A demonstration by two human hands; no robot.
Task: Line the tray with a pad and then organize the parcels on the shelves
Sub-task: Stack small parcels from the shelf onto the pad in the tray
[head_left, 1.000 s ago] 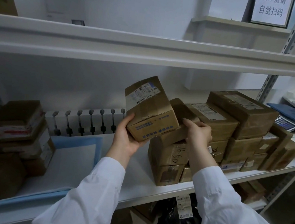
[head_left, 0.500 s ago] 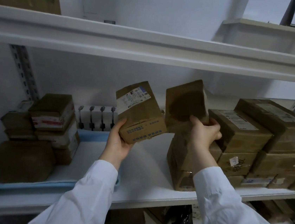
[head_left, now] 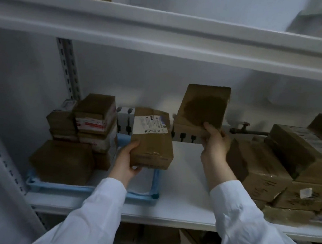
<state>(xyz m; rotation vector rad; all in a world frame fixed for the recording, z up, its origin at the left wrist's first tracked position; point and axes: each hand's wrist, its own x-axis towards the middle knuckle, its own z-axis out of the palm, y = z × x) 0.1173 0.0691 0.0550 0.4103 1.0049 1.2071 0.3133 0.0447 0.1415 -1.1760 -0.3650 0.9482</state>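
Cardboard parcel w/ white label (head_left: 152, 141), taped & creased, is gripped at its lower corner by L hand (head_left: 126, 164) fingers, above blue-rimmed tray (head_left: 88, 190) w/ white pad (head_left: 143, 182) on the shelf (head_left: 185, 184). R hand (head_left: 213, 146) fingers pinch plain brown box (head_left: 203, 108) upright, mid-air. Rectangular boxes are stacked either side.

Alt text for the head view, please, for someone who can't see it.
At a white shelf, the left grip holds a labelled parcel over a blue tray, and the right grip holds a plain parcel upright beside it. More parcels are stacked in the tray and at the shelf's right.
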